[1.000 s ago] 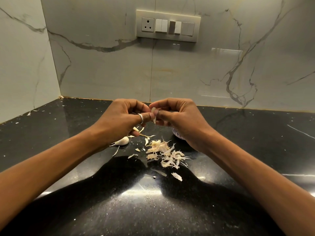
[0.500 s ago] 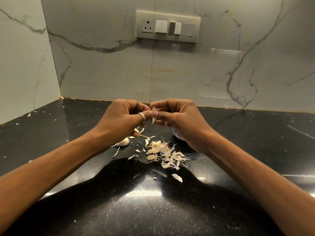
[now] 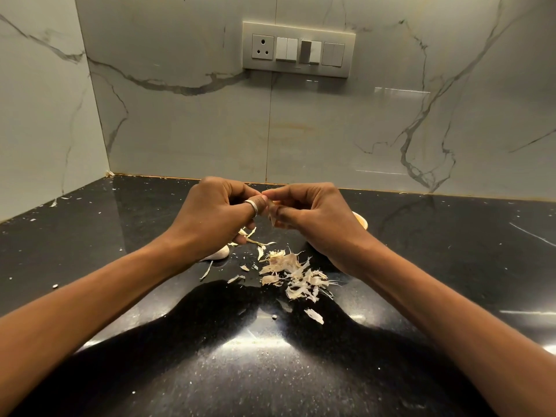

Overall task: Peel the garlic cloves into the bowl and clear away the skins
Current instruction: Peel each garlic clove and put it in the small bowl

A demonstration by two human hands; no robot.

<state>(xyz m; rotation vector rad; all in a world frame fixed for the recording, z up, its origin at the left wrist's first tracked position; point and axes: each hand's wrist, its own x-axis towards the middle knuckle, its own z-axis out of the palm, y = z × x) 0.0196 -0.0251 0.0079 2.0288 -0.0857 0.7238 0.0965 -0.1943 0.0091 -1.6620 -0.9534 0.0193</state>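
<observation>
My left hand (image 3: 215, 215) and my right hand (image 3: 313, 218) meet fingertip to fingertip above the black counter, both pinching one small garlic clove (image 3: 272, 213) that is mostly hidden by the fingers. A strip of skin hangs from it. A pile of pale garlic skins (image 3: 293, 275) lies on the counter just below the hands. One unpeeled clove (image 3: 219, 253) lies under my left wrist. The bowl (image 3: 361, 221) shows only as a pale rim behind my right hand.
The black stone counter (image 3: 270, 371) runs to a marble backsplash with a switch panel (image 3: 298, 49). A side wall closes the left. Small skin scraps are scattered over the counter, one loose piece (image 3: 314, 316) nearer to me.
Both hands have stayed together on the clove, with the fingers shifting slightly. More of the bowl's rim shows behind my right hand.
</observation>
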